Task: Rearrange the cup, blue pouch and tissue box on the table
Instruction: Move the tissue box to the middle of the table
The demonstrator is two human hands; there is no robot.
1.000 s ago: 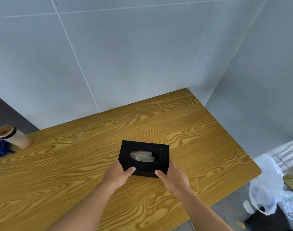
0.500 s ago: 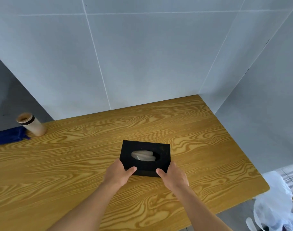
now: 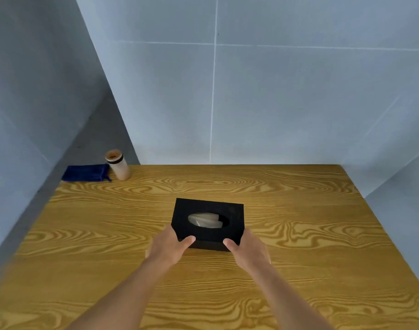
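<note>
A black tissue box [image 3: 234, 211] with white tissue showing in its oval opening sits near the middle of the wooden table [image 3: 298, 234]. My left hand [image 3: 168, 246] grips its near left corner, thumb on top. My right hand [image 3: 247, 249] grips its near right corner the same way. A beige cup [image 3: 119, 166] with a dark band near its rim stands upright at the far left corner. The blue pouch [image 3: 85, 173] lies flat just left of the cup, touching or nearly touching it.
Grey panel walls close in the table at the back, on the left and on the right. The left table edge runs diagonally along the left wall.
The view has swung left, so cup and pouch now sit further into frame. Both hands keep the same hold on the tissue box, which stays at about the same spot on the table.
</note>
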